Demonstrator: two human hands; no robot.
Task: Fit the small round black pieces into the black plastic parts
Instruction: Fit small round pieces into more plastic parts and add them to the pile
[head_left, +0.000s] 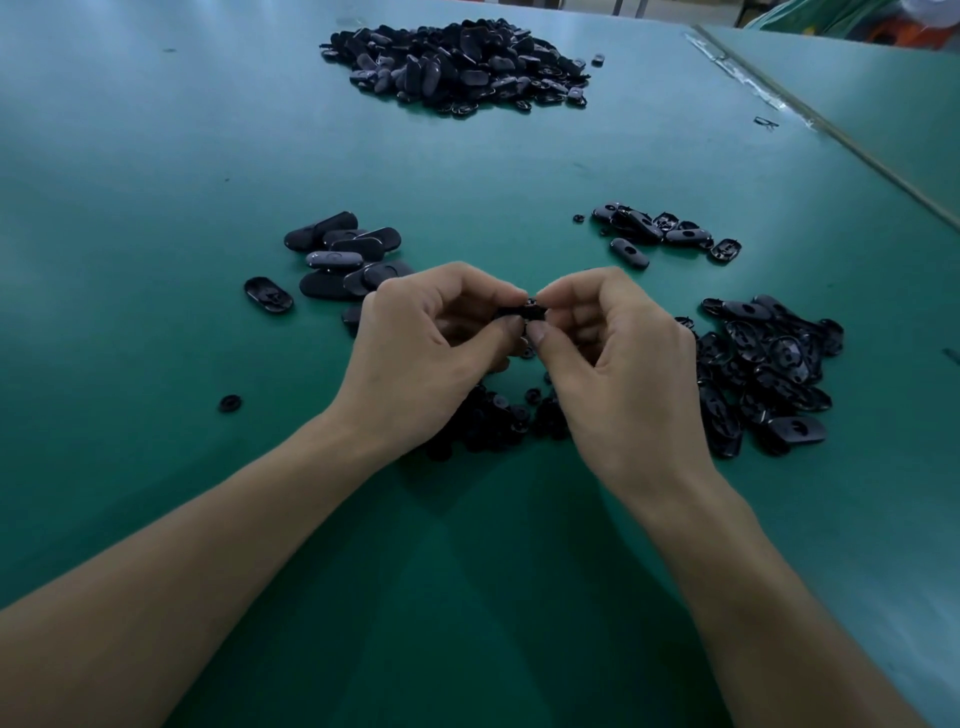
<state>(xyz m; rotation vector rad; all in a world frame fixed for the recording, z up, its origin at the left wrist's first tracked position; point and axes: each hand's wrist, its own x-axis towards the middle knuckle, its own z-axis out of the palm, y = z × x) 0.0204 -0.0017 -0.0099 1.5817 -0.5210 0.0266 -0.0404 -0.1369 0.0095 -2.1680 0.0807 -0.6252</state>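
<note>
Both hands meet above the middle of the green table (156, 156). My left hand (426, 353) pinches a black oval plastic part (519, 313) between thumb and fingers. My right hand (613, 364) pinches the same part from the right, its fingertips on a small round black piece (531, 302) at the part's top. Most of the part is hidden by my fingers. Under my wrists lies a heap of small round black pieces (498, 415).
A large pile of black oval parts (457, 62) sits at the far centre. A smaller group of oval parts (343, 260) lies to the left, another group (660, 234) at the right rear, and a pile of open shells (763, 374) at the right. One round piece (229, 403) lies alone at the left.
</note>
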